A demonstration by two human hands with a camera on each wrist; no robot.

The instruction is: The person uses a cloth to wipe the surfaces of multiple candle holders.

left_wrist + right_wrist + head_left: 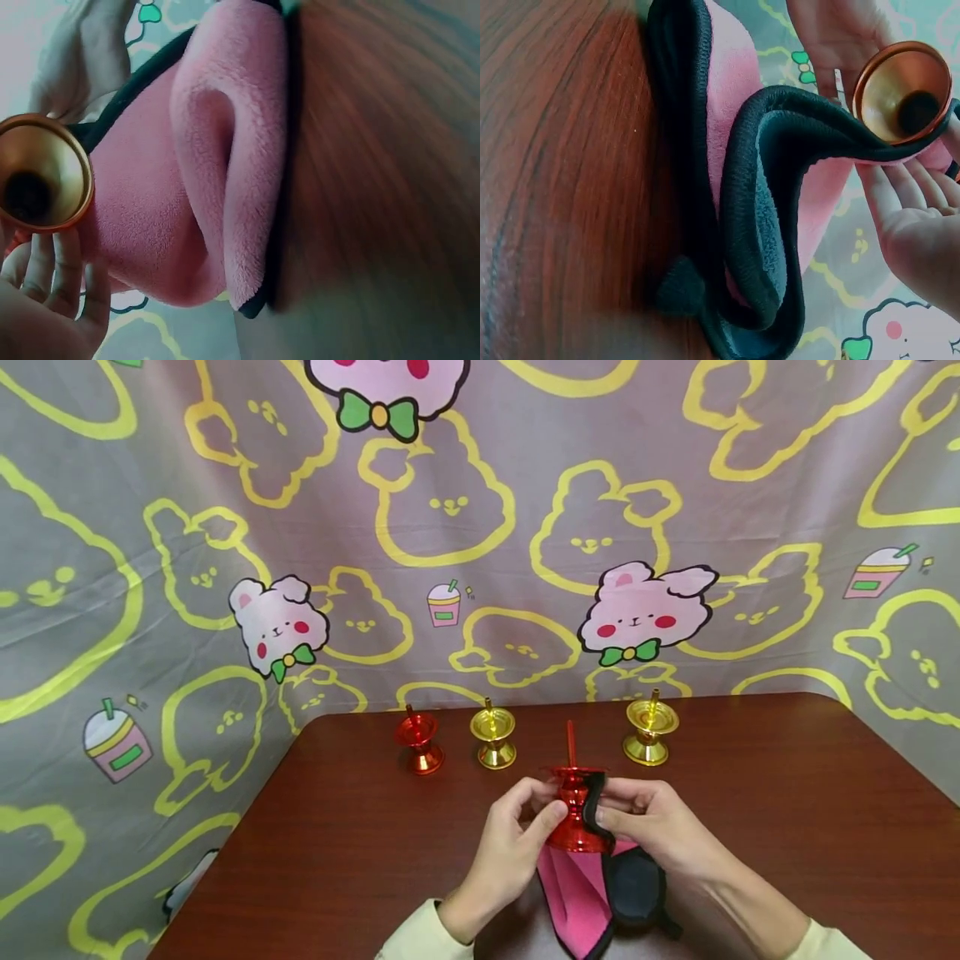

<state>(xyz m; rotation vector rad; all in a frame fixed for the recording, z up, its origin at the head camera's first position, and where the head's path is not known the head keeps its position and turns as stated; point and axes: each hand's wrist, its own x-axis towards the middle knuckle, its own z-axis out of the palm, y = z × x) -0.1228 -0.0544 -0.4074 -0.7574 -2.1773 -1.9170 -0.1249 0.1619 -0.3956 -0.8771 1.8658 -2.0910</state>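
The red candle holder [577,837], spike upward, is held just above the near middle of the table, its hollow base seen from below in both wrist views. The left hand [508,842] has thumb and fingers curled round the holder's left side; the right hand [666,827] pinches the black-edged pink cloth [576,906] against the right side. The cloth hangs in folds beneath, and its dark lining shows in the right wrist view. As to progress, the cloth is judged to be in use for wiping: contact with the holder is made on one side, but how much of its surface has been wiped cannot be told. Release and setting down are not yet done. Beyond stand a second red holder [422,747], a gold holder [493,743] beside it, and another gold holder [648,739] farther right, all upright on the brown table [337,852] and clear of both hands; whether these are finished or waiting is not shown. Behind hangs a rabbit-printed curtain [517,585].
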